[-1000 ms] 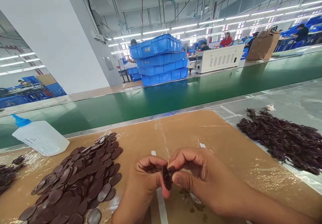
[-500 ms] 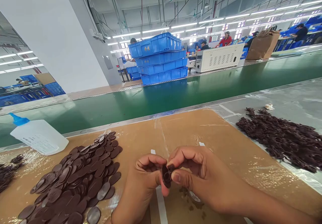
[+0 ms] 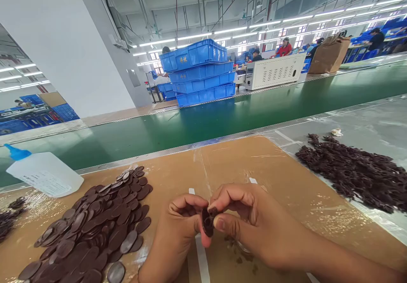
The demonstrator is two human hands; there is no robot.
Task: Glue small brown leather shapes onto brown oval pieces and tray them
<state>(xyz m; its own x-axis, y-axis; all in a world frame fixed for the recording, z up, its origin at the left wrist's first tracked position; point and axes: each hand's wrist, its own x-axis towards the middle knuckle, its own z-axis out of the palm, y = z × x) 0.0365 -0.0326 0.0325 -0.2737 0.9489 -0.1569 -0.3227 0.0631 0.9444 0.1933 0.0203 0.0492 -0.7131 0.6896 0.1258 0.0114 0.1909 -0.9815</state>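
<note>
Between finger and thumb, my left hand (image 3: 182, 225) pinches a dark brown oval disc (image 3: 207, 228), tilted on edge. My right hand (image 3: 243, 217) closes finger and thumb on a small dark brown openwork piece (image 3: 213, 213), pressed against the disc's face. Fingertips partly hide both pieces. To the left of my hands spreads a heap of brown oval discs (image 3: 104, 228), a few with a shiny grey side. A pile of dark lacy pieces (image 3: 352, 168) lies at the far right. Beneath my right hand a small clear round thing is mostly covered.
A white bottle with a blue nozzle (image 3: 44, 172) lies tilted at left. Brown board (image 3: 171, 172) covers the worktop, with white tape strips (image 3: 202, 257). Behind it runs a green conveyor belt (image 3: 152, 132). Stacked blue crates (image 3: 199, 77) and a cream machine (image 3: 275, 73) stand beyond; people sit farther back.
The view has shifted slightly, so everything sits a little farther left. Both hands keep their grip, and the disc's inner face shows a bit more.
</note>
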